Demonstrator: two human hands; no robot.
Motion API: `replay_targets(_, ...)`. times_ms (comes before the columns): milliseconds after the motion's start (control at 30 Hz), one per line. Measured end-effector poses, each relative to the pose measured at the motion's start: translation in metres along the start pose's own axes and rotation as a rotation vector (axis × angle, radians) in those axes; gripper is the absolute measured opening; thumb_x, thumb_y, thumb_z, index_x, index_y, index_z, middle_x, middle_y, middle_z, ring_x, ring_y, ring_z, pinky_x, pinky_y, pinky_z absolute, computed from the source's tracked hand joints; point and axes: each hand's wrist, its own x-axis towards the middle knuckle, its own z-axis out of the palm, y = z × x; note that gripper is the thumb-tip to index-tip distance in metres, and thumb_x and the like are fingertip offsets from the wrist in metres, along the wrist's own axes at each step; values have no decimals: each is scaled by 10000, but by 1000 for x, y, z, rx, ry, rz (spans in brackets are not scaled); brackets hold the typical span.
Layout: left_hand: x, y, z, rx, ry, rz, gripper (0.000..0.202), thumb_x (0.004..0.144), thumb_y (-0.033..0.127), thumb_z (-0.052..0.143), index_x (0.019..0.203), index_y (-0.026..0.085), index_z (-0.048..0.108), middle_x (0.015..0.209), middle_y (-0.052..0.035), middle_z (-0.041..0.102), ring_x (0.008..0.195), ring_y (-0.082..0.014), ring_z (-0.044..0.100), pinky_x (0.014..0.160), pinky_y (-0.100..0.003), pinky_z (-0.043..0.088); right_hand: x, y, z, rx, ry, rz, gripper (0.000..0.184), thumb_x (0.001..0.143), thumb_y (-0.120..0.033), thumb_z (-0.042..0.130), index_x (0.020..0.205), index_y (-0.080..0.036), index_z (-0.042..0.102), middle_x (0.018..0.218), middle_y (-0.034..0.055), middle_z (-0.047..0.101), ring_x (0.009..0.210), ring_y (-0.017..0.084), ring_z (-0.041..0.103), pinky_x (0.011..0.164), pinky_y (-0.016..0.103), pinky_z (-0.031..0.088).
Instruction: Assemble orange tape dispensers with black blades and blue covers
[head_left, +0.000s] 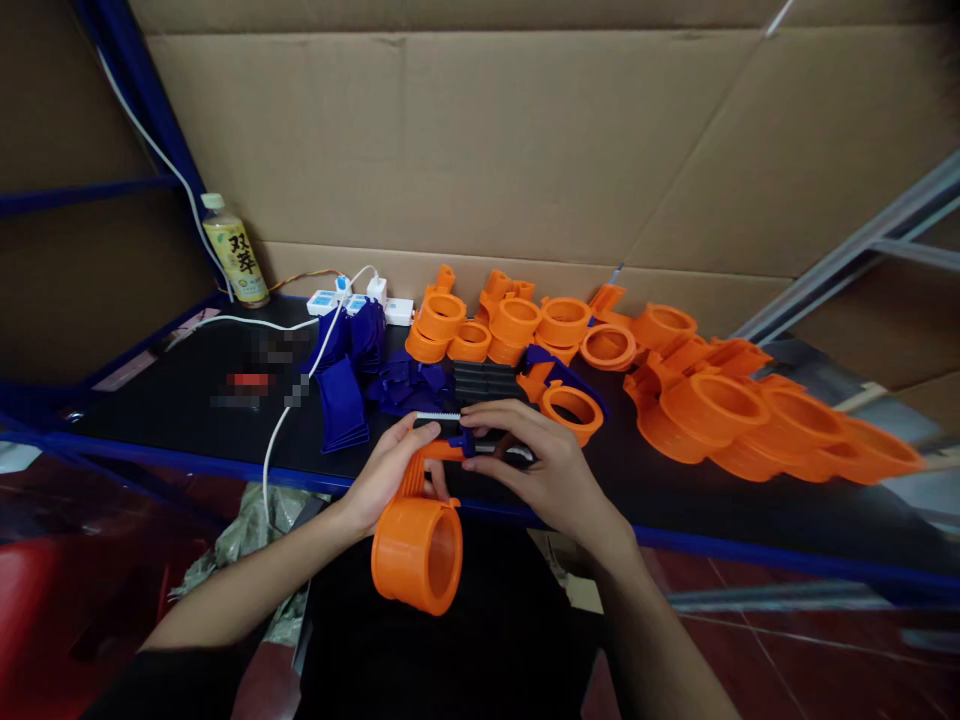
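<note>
At the near edge of the tabletop (622, 490), the left hand (386, 465) grips 1 orange ringed part (405, 550); the right hand (544, 455) pinches 1 small blue piece (463, 442) at its end. The step looks like joining these 2, which probably calls for careful alignment and steady pressure.

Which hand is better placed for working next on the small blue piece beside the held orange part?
Probably the right hand: it has the small blue piece between thumb and finger, while the left hand is occupied with gripping the orange part.
</note>
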Motion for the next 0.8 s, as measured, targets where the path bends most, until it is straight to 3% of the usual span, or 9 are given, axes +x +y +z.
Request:
replay_targets(333, 0, -1, -3, 51, -76, 52, 298, 799, 282, 707, 1011, 199, 515, 538, 44, 632, 428, -136, 616, 470, -195, 487, -2, 8, 3, -57, 13, -108, 335, 846, -206, 768, 1168, -250, 685, 1217, 77, 656, 1092, 204, 658, 741, 292, 615)
replay_targets(633, 0, -7, -1, 63, -54, 90, 322, 795, 333, 722, 1002, 203, 513, 517, 60, 612, 418, -160, 620, 496, -268, 546, -2, 6, 0, -112, -1, -143, 358, 856, -196, 760, 1200, -231, 671, 1236, 89, 654, 1130, 204, 658, 873, 329, 610)
replay_targets(800, 0, -9, -3, 85, -78, 103, 300, 828, 329, 688, 1032, 202, 510, 544, 46, 636, 442, -162, 634, 489, -252, 531, -3, 6, -2, -135, -14, -164, 357, 857, -193, 761, 1200, -229, 670, 1231, 89, 661, 1138, 201, 661, 956, 357, 581)
